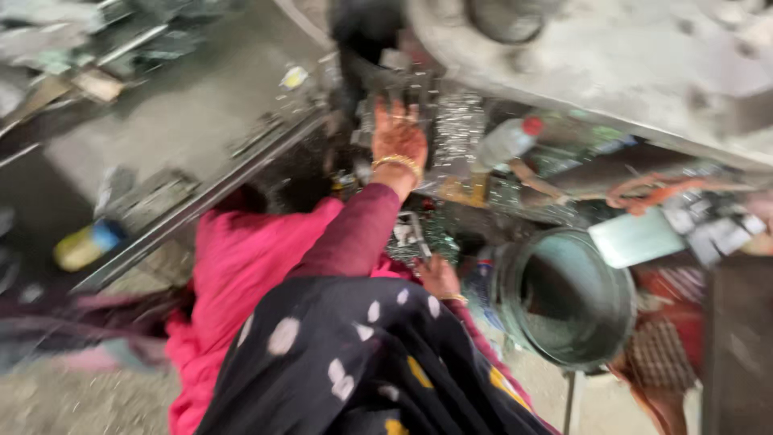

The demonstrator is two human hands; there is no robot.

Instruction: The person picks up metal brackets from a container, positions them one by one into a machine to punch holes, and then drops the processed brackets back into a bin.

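Blurred by motion, the workshop floor fills the lower left of the frame, with a grey metal worktop point(185, 121) slanting across the upper left and a large pale machine body point(612, 56) along the top right. Your left hand point(398, 133) reaches up at top centre, fingers spread flat on a heap of small shiny metal parts point(455, 129); a gold bangle point(396, 162) rings its wrist. Your right hand point(439, 276) sits lower, just right of centre, beside a green circuit-like piece point(411, 238); its grip is too blurred to tell whether it pinches anything. Right of it stands a round metal bucket point(564, 294). A bottle with a red cap point(507, 141) lies near the parts heap.
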